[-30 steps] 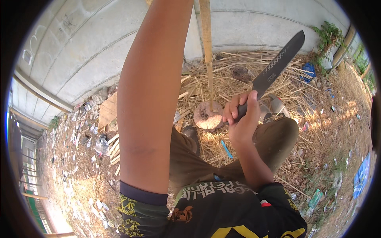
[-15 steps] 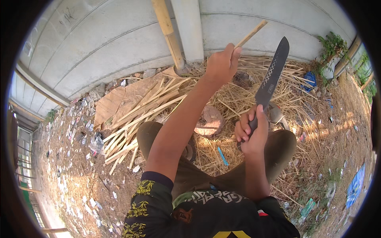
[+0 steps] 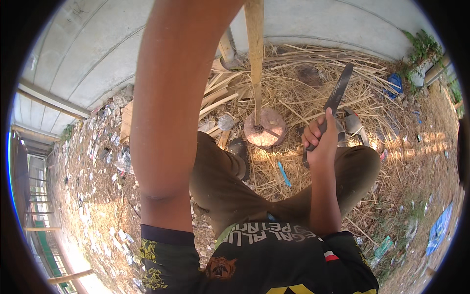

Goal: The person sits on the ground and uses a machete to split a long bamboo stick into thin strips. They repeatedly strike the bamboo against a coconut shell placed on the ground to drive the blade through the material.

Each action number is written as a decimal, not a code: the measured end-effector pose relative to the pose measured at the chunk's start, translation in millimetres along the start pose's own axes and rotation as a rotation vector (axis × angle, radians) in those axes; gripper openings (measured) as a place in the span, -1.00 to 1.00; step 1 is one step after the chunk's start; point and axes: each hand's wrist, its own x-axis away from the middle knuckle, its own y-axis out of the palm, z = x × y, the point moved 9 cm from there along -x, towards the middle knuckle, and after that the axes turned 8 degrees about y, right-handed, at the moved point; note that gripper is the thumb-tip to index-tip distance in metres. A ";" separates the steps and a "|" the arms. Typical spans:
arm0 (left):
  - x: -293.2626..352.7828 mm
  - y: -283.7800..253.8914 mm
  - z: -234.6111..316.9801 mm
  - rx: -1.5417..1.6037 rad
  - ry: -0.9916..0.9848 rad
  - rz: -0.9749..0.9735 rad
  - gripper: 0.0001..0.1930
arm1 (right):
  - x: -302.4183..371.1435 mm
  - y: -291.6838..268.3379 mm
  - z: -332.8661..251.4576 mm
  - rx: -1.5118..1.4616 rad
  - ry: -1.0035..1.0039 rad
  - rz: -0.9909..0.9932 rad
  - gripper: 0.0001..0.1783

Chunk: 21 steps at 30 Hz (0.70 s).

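Observation:
My left arm (image 3: 169, 112) stretches up past the top edge, so its hand is out of view. Close to that arm, a bamboo strip (image 3: 255, 44) stands nearly upright, its lower end at a round, reddish chopping block (image 3: 270, 138) between my feet. My right hand (image 3: 321, 139) is closed round the dark handle of a knife (image 3: 338, 92). The black blade points up and slightly right, apart from the strip. What holds the strip's upper end cannot be seen.
Split bamboo strips (image 3: 218, 98) lie left of the block, partly behind my arm. Straw-like shavings (image 3: 284, 83) cover the ground. A pale wall (image 3: 333, 24) with a bamboo pole (image 3: 226, 48) stands ahead. A blue plastic piece (image 3: 284, 173) lies between my legs.
My left hand has risen out of view. The bamboo strip has gone from slanting above the ground to upright at the block. My right hand and the knife have shifted slightly right.

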 end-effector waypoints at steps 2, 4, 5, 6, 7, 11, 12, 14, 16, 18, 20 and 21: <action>3.8 -2.4 5.2 0.016 -0.012 0.005 -0.52 | 3.5 2.3 3.4 -0.023 0.005 0.013 -0.62; 9.6 3.4 -0.4 0.064 -0.032 0.010 -0.53 | 1.3 -1.4 -3.6 -0.024 -0.038 0.014 -0.62; 12.3 7.8 -3.1 0.087 -0.051 0.012 -0.53 | 1.5 -4.2 -7.6 -0.025 -0.062 0.016 -0.62; 11.2 6.7 -1.9 0.086 -0.065 0.018 -0.53 | 4.5 -1.4 -8.6 -0.018 -0.064 -0.001 -0.62; 10.9 6.8 -1.0 0.086 -0.082 0.025 -0.53 | 7.3 1.1 -10.3 -0.013 -0.070 -0.015 -0.62; 4.1 -6.2 1.0 0.104 -0.273 0.079 -0.53 | 42.9 33.7 -28.3 0.133 -0.080 -0.146 -0.61; 6.1 -9.3 -3.6 0.141 -0.311 0.086 -0.53 | 56.2 42.7 -49.2 0.145 -0.204 -0.195 -0.60; 4.9 -18.2 -8.0 0.189 -0.192 0.049 -0.53 | 88.1 59.8 -80.9 0.153 -0.429 -0.287 -0.59; 8.9 -5.9 -12.3 0.274 -0.124 0.020 -0.53 | 106.2 60.5 -97.8 0.019 -0.638 -0.259 -0.58; 13.2 17.1 -11.5 0.330 -0.106 0.018 -0.53 | 117.6 63.0 -76.5 -0.174 -0.682 -0.229 -0.55; 14.3 25.7 -1.8 0.275 -0.037 -0.010 -0.52 | 109.7 63.0 -1.0 -0.107 -0.311 -0.176 -0.55; 14.2 14.9 11.3 0.193 -0.005 -0.014 -0.52 | 104.4 69.6 53.5 0.160 0.070 -0.270 -0.56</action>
